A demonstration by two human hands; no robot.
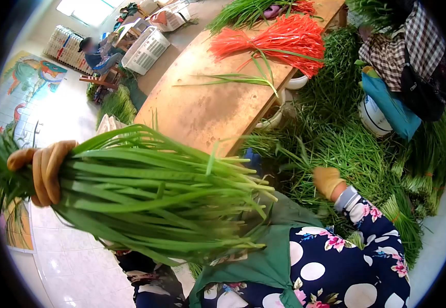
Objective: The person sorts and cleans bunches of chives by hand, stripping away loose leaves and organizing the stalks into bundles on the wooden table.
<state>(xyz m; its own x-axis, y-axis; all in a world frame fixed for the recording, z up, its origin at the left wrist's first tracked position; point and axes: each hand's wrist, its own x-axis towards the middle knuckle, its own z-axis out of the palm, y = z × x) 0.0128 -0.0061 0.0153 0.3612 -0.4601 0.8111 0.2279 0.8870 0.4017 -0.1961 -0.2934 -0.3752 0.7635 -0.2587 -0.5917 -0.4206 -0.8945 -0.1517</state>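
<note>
My left hand (45, 172), in a tan glove, is wrapped round a large bunch of garlic chives (146, 179). The pale cut ends point right, and the leafy tips stick out past the glove on the left. My right hand (328, 182), gloved too and slightly blurred, is curled over a heap of loose garlic chives (356, 149). A few thin green leaves (297, 156) run up and left from its fingers. On the wooden table (202, 113) ahead lie several single chive stalks (233, 78) and a bundle of red-orange ties (284, 43).
More greens (238, 13) lie at the table's far end. At right are a white bucket (374, 115), a teal bag (387, 97) and checked cloth (387, 54). A person (99, 56) sits at far left near a white crate (146, 51); tied bundles (117, 108) lie on the floor.
</note>
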